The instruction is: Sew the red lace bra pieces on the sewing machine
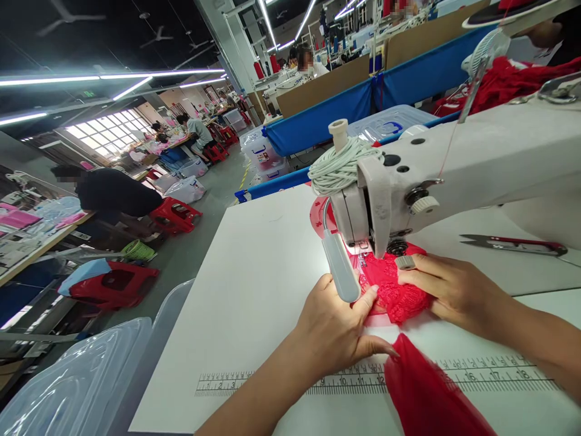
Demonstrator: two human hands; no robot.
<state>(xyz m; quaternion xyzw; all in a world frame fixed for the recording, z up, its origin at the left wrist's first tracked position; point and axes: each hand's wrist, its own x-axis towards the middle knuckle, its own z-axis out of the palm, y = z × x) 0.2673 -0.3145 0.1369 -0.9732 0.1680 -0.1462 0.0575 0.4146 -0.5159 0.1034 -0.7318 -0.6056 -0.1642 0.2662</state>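
A bunched piece of red lace fabric (393, 287) lies under the head of a white sewing machine (458, 172). My left hand (333, 324) rests at its left edge, index finger on the lace and thumb stretched away; its other fingers are partly hidden behind a small grey lamp (341, 266). A smooth red cloth strip (426, 387) hangs toward the front edge, its tip by my left thumb. From the right, my right hand (449, 293) grips the bunched lace, fingertips beside the machine's knurled screw. The needle area is mostly hidden.
Thread snips (512, 244) lie on the white table (254, 290) right of the machine. A printed ruler (345, 383) runs along the front. Pale green cord (338, 163) is coiled on the machine head. Clear plastic bins (91, 375) stand at left; people work at tables beyond.
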